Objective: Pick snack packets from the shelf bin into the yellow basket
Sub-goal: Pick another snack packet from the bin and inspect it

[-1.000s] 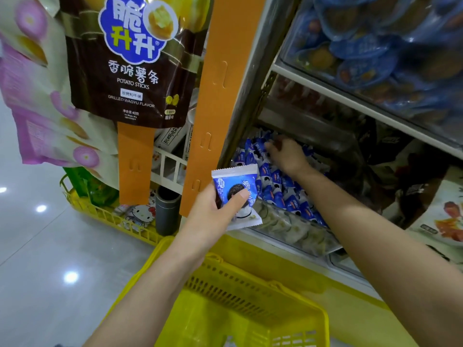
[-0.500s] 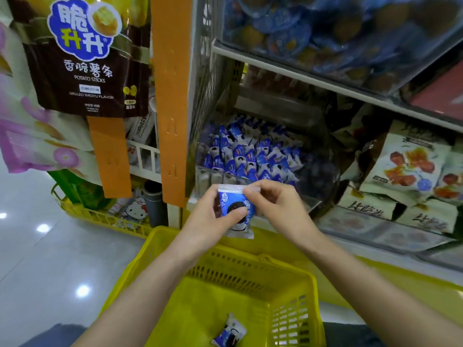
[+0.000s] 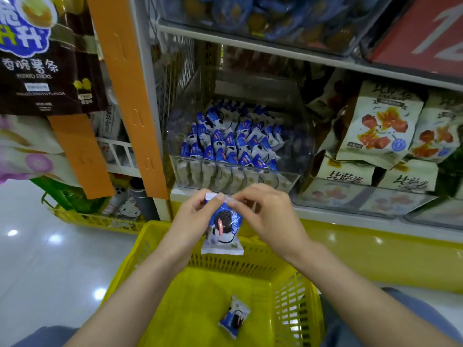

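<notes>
A blue-and-white snack packet (image 3: 223, 231) hangs upright over the far rim of the yellow basket (image 3: 295, 294). My left hand (image 3: 190, 219) pinches its top seam on the left, and my right hand (image 3: 265, 216) pinches the same seam on the right. Another packet of the same kind (image 3: 234, 316) lies on the basket's floor. Behind my hands, a clear shelf bin (image 3: 298, 146) holds several more blue packets (image 3: 233, 144).
Orange hanging strips (image 3: 130, 96) and a brown potato-stick bag (image 3: 47, 61) hang at the left. Cream snack bags (image 3: 375, 126) fill the bin to the right. A second yellow basket (image 3: 87, 217) sits on the shiny floor at left. Shelves above hold blue packs.
My right hand left the shelf bin and joined my left at the packet. Both hands shifted to the top seam, so the packet now hangs lower over the basket. The view tilted down.
</notes>
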`<action>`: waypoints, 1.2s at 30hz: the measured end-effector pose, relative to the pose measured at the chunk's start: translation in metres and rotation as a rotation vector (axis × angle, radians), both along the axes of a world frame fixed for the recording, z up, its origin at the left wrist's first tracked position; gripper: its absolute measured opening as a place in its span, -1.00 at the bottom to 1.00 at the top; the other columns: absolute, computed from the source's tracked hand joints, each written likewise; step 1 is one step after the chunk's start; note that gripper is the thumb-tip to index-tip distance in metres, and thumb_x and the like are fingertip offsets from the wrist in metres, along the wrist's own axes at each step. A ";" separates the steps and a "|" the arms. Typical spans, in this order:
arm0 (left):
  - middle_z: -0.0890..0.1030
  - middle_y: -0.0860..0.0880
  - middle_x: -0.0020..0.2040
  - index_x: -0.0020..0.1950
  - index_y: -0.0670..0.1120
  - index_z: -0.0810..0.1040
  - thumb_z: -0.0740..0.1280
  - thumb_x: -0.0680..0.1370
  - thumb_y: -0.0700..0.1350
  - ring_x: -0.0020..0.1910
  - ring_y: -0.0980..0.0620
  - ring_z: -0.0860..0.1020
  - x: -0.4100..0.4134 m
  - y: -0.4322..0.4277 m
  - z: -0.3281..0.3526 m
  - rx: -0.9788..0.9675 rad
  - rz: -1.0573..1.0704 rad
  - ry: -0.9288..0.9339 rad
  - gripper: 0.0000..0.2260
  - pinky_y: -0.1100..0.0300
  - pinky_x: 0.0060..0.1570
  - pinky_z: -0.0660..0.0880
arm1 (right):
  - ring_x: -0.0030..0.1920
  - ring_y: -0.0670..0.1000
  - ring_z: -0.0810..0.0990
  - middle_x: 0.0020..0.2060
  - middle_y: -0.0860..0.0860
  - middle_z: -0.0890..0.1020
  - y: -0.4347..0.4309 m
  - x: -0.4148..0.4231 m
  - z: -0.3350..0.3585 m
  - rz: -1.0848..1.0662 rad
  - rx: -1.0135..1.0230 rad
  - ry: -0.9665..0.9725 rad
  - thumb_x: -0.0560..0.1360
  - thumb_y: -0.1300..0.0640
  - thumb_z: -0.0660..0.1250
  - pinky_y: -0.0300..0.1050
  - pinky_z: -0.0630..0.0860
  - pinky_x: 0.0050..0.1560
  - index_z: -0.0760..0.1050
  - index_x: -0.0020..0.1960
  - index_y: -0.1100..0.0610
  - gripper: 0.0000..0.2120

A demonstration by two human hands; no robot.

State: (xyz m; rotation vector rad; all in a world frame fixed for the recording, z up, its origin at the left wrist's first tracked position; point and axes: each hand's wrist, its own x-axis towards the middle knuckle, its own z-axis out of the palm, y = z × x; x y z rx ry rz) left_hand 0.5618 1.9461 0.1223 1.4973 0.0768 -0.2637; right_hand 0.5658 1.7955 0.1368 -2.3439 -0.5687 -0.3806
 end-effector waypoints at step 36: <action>0.66 -0.06 -0.13 -0.01 -0.14 0.60 0.33 0.52 -0.18 -0.10 0.02 0.63 0.002 0.003 -0.003 0.275 0.072 -0.285 -0.90 0.12 -0.07 0.57 | -0.13 -0.01 0.62 -0.19 0.00 0.65 0.003 0.007 -0.015 -0.052 0.503 0.521 0.50 0.15 0.33 -0.03 0.56 -0.06 0.54 -0.10 0.05 -0.97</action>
